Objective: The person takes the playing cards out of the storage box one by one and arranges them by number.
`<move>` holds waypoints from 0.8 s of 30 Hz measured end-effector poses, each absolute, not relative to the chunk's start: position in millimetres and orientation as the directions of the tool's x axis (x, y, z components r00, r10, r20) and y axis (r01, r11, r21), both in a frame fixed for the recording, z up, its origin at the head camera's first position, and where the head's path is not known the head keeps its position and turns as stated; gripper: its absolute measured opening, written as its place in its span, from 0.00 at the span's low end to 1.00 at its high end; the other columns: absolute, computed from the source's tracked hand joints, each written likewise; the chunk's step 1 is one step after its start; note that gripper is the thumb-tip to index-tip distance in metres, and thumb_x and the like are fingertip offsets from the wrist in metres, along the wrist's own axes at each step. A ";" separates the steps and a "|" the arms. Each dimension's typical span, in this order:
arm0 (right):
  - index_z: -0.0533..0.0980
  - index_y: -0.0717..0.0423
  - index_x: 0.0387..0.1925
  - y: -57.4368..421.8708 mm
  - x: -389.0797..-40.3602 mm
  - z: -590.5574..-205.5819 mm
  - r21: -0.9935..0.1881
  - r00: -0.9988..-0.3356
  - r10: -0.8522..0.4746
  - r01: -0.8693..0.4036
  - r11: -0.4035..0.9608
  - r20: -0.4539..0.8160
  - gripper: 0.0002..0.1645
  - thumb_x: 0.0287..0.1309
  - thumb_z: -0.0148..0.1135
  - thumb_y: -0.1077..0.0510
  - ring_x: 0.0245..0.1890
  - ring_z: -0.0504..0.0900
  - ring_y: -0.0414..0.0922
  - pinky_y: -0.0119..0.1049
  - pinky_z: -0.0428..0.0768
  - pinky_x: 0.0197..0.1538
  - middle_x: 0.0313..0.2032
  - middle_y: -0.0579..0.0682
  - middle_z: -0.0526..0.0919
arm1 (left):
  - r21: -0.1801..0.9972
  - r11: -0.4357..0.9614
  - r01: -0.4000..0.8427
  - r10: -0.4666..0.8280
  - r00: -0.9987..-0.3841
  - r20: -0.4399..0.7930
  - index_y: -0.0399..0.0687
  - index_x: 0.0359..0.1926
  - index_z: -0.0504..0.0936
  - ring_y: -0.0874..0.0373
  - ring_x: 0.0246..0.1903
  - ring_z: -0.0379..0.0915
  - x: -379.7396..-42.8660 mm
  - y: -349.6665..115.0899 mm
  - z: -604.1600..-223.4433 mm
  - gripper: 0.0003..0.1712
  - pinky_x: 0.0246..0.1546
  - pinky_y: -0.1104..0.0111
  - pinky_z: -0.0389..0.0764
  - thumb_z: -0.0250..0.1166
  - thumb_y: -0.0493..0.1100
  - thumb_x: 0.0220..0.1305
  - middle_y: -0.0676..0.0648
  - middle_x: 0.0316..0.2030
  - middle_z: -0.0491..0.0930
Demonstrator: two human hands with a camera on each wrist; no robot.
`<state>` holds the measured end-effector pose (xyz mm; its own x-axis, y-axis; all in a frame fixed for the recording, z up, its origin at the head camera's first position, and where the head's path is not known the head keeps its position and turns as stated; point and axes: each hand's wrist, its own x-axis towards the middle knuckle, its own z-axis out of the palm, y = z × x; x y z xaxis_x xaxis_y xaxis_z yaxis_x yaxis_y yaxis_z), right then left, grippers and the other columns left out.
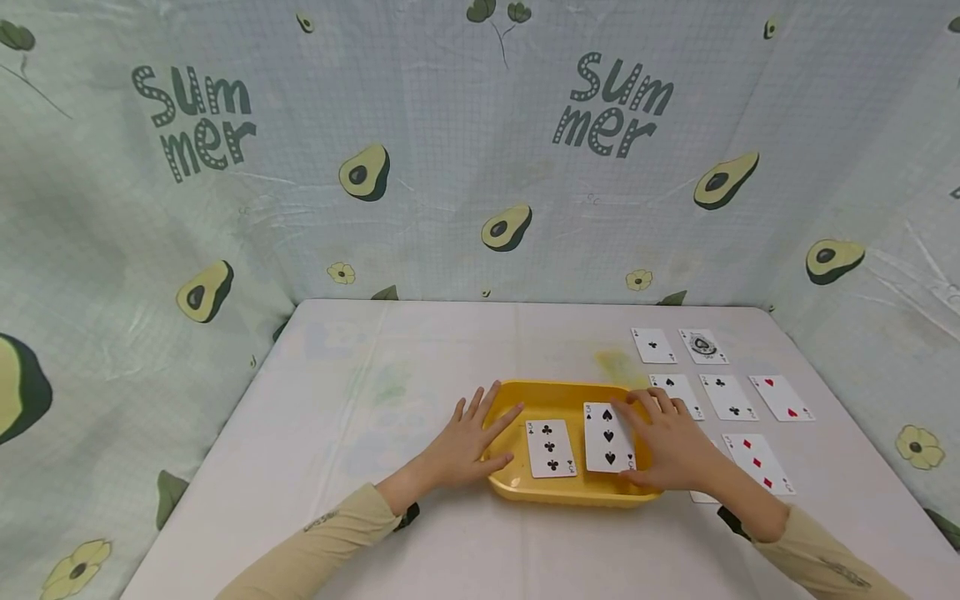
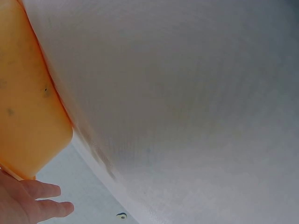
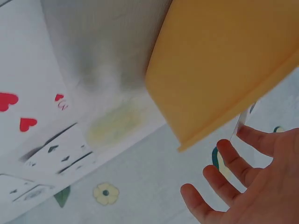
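A yellow plastic tray stands between the hands. Inside it lies the three of clubs, face up. To its right is the three of spades, its right side pinched by the right hand between thumb and index finger. In the right wrist view, a thin card edge shows by that index finger, the other fingers spread. At the tray's left rim, the left hand rests with fingers spread and nothing in its grip; the left wrist view shows two fingertips beside the tray wall.
Right of the tray, face-up cards lie in rows: ace of clubs and ace of spades at the back, then several twos, including the two of hearts. Nearer is the three of diamonds; the right arm partly covers another card.
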<state>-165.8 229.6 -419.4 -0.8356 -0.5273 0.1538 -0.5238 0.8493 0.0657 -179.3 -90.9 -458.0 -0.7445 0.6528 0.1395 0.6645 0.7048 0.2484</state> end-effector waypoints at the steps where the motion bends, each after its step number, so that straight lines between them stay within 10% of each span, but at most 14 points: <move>1: 0.64 0.52 0.59 231.3 -165.4 -417.9 0.071 -0.839 -0.522 -0.517 0.853 0.152 0.56 0.26 0.68 0.32 0.53 0.60 0.53 0.52 0.65 0.48 0.51 0.52 0.66 | 0.249 0.705 0.664 0.652 -0.745 0.140 0.61 0.69 0.44 0.33 0.65 0.41 -179.2 -91.0 -457.9 0.37 0.58 0.40 0.53 0.45 0.61 0.62 0.37 0.69 0.35; 24: 0.64 0.55 0.59 264.1 -154.7 -395.2 0.077 -0.871 -0.455 -0.449 0.890 0.184 0.56 0.26 0.69 0.33 0.54 0.60 0.55 0.55 0.64 0.52 0.52 0.54 0.69 | 0.259 0.711 0.654 0.645 -0.753 0.129 0.62 0.69 0.43 0.34 0.66 0.41 -177.7 -90.9 -455.0 0.38 0.59 0.40 0.52 0.45 0.61 0.62 0.40 0.70 0.32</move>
<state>-154.7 264.1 -395.2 -0.8711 -0.4554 0.1841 -0.4490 0.8902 0.0774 -177.7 -90.9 -455.0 -0.7528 0.6454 0.1293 0.6539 0.7109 0.2590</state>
